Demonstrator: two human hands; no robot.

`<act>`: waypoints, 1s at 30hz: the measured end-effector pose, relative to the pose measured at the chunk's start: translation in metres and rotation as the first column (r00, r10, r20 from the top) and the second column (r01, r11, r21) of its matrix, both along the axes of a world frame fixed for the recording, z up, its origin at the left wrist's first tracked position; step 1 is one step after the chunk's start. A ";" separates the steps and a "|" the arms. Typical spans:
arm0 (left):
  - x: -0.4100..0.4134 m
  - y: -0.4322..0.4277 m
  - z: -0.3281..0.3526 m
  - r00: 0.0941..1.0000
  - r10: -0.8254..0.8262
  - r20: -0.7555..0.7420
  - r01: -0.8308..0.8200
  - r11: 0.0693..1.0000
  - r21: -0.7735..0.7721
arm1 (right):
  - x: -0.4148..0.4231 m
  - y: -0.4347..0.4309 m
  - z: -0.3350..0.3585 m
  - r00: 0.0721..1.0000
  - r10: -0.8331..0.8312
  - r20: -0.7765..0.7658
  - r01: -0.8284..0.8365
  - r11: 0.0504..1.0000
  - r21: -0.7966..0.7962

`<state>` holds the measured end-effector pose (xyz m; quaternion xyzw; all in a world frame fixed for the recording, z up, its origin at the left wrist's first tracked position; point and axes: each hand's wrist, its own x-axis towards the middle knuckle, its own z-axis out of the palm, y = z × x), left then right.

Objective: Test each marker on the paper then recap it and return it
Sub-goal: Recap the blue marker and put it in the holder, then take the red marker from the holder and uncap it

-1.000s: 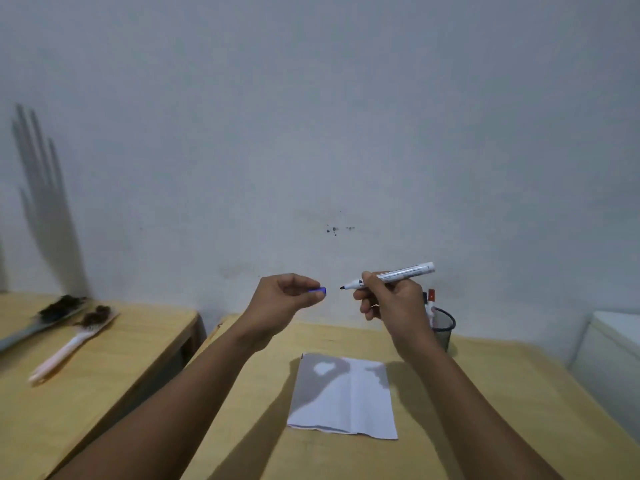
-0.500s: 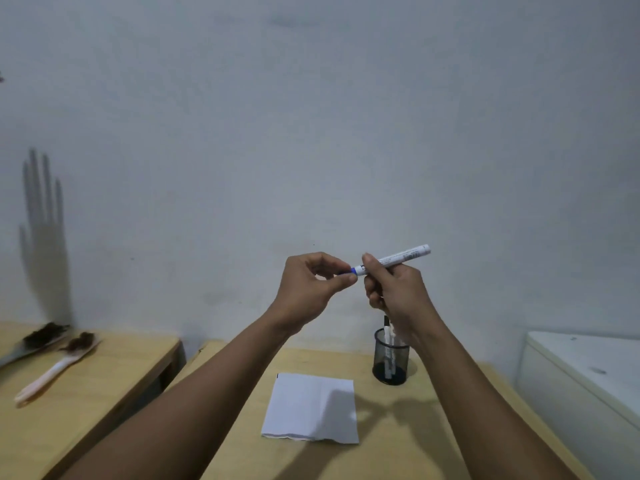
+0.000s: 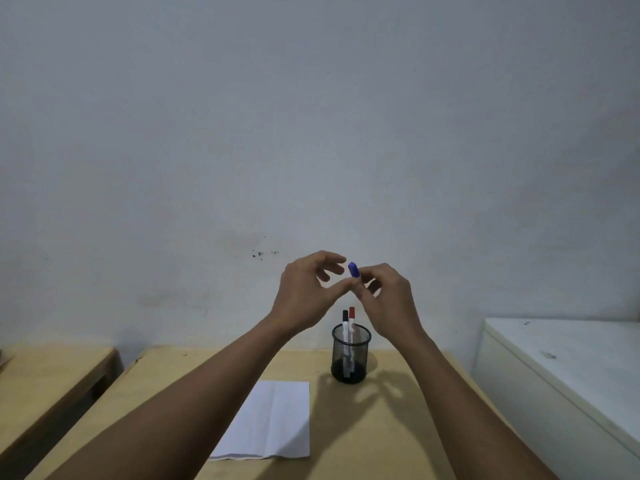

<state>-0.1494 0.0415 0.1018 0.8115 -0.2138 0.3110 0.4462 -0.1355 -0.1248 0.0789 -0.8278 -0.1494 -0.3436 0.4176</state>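
The blue marker (image 3: 353, 270) is capped, and only its blue cap shows, pointing up above my right hand (image 3: 388, 299), which is closed around the hidden barrel. My left hand (image 3: 304, 292) is right beside it, fingers spread; the index finger arches over the cap without gripping it and the thumb reaches toward my right fingers. Both hands hover above a black mesh cup (image 3: 350, 358) holding a black-capped marker (image 3: 345, 318) and a red-capped marker (image 3: 352, 314). A white creased sheet of paper (image 3: 273, 420) lies on the wooden table (image 3: 398, 427) below my left forearm.
A white cabinet top (image 3: 561, 368) stands close at the right of the table. A second wooden table (image 3: 52, 372) is at the left across a dark gap. A plain wall rises directly behind the cup.
My left hand pushed the blue cap onto the marker's tip and then let go. The marker turned from lying sideways to cap-up in my right hand. The view shifted left.
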 end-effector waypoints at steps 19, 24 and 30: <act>0.176 -0.060 -0.107 0.828 0.108 -0.551 -0.043 0.991 0.129 | 0.127 -0.037 -0.108 0.911 -0.133 -0.390 0.085 0.987 -0.139; 0.186 -0.065 -0.116 0.811 0.090 -0.579 -0.007 0.990 0.144 | 0.134 -0.039 -0.116 0.906 -0.145 -0.398 0.090 0.984 -0.154; 0.177 -0.070 -0.106 0.827 0.129 -0.547 -0.073 0.990 0.123 | 0.126 -0.039 -0.113 0.931 -0.144 -0.337 0.128 0.989 -0.068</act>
